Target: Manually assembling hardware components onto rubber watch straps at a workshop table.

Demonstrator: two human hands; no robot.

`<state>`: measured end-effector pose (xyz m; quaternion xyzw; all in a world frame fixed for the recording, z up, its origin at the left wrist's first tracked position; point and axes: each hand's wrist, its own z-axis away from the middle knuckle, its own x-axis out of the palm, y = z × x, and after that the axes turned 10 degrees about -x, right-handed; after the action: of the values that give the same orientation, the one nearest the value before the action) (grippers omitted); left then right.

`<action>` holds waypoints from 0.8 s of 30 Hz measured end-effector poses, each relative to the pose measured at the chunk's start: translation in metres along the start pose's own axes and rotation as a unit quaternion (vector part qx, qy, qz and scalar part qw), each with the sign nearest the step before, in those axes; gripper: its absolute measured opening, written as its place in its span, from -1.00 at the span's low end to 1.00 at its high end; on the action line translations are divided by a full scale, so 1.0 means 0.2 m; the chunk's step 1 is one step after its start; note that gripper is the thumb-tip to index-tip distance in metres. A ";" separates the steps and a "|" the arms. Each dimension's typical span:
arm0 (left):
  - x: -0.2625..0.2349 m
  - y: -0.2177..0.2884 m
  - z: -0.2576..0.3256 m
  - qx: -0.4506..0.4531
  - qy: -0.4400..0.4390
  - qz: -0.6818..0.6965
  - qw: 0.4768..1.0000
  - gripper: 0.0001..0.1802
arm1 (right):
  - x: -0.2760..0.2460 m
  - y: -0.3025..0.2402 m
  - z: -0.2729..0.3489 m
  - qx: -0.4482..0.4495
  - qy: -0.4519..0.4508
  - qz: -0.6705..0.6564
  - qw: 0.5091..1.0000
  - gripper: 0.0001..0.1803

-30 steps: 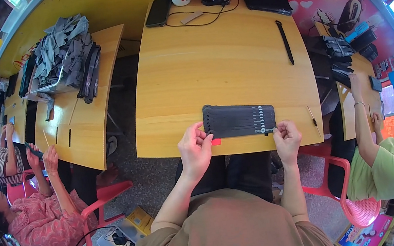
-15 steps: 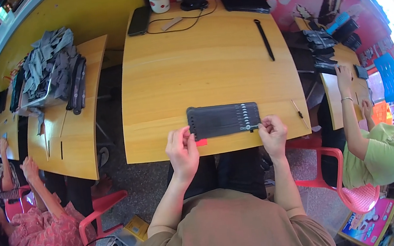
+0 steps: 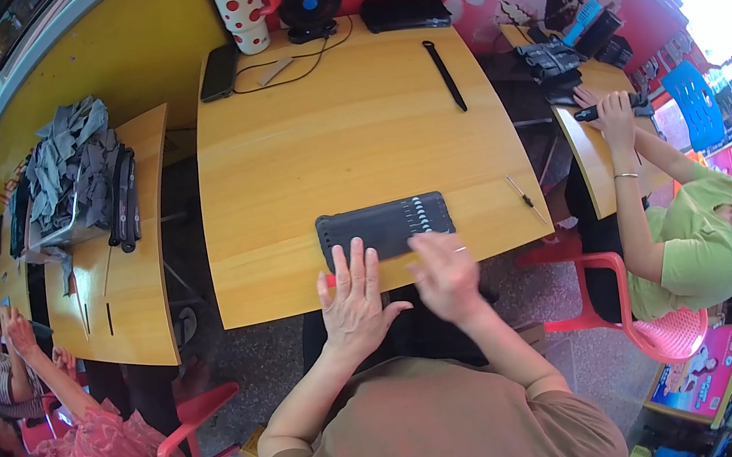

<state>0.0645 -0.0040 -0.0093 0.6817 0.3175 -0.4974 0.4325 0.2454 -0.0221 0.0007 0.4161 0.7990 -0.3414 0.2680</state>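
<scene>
Near the front edge of the table lies a row of dark, flat strips (image 3: 371, 228), overlapped side by side into a rectangle, with rounded ends at the left and whitish marks toward the right. My left hand (image 3: 352, 300) rests on its near edge, palm down, fingers spread and holding nothing. Over the near right part is my right hand (image 3: 446, 273), slightly blurred, its fingers stretched out with no object visible in them; whether it touches the strips I cannot tell. A small red piece (image 3: 330, 280) peeks out beside my left fingers.
A thin pointed tool (image 3: 521, 194) lies right of the strips. Farther back are a single black strap (image 3: 446, 76), a phone (image 3: 219, 72), a dotted tumbler (image 3: 242, 14), a small fan (image 3: 309, 9) and a black pouch (image 3: 405, 12). Co-workers sit at tables on both sides.
Both hands have let go of the strips' ends; the left has opened flat on the near edge, the right has moved inward. The co-worker at right now holds a dark object up.
</scene>
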 end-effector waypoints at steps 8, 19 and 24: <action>-0.06 -0.05 -0.02 -0.009 -0.058 -0.015 0.998 0.07 | 0.07 -0.04 0.08 -0.029 -0.189 0.119 0.974 -0.29; -0.07 -0.13 0.00 -0.026 -0.020 -0.014 0.999 0.07 | -0.12 0.18 0.20 0.050 -0.151 0.177 0.971 -0.24; -0.15 -0.26 0.01 -0.063 0.002 -0.070 0.996 0.00 | -0.11 0.19 0.19 0.050 -0.153 0.210 0.964 -0.27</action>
<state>0.0105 0.0158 0.0043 0.6303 0.3963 -0.5035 0.4384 0.2948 -0.0470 -0.0194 0.5305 0.6249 -0.3765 0.4315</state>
